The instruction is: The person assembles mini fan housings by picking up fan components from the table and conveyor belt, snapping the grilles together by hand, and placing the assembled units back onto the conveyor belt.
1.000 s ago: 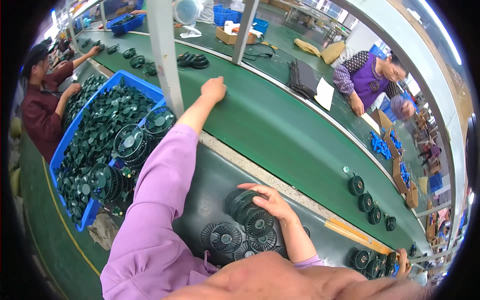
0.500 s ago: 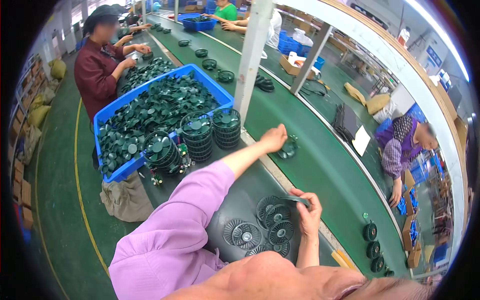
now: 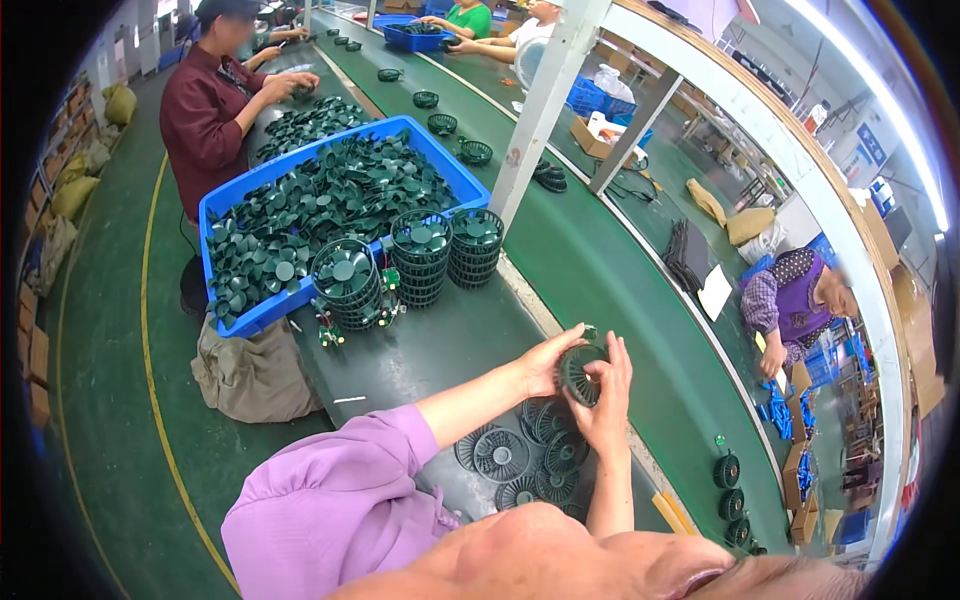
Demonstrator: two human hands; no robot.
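Left hand (image 3: 541, 364) and right hand (image 3: 608, 402) grip opposite sides of one round fan case (image 3: 577, 376), tilted steeply between them over the belt-side edge of the tabletop (image 3: 395, 372); loose grilles (image 3: 502, 455) lie nearer the body.

A second ago reaching over the green belt (image 3: 640, 320), the left hand (image 3: 546, 364) is now drawing in beside the right hand (image 3: 610, 400). The right hand is leaving the grilles (image 3: 501, 454) on the counter (image 3: 400, 370); both grips are closing round a dark round part (image 3: 575, 376), though fingers are partly hiding it. The maroon-clad co-worker (image 3: 205, 120) at far left is bringing hands together.
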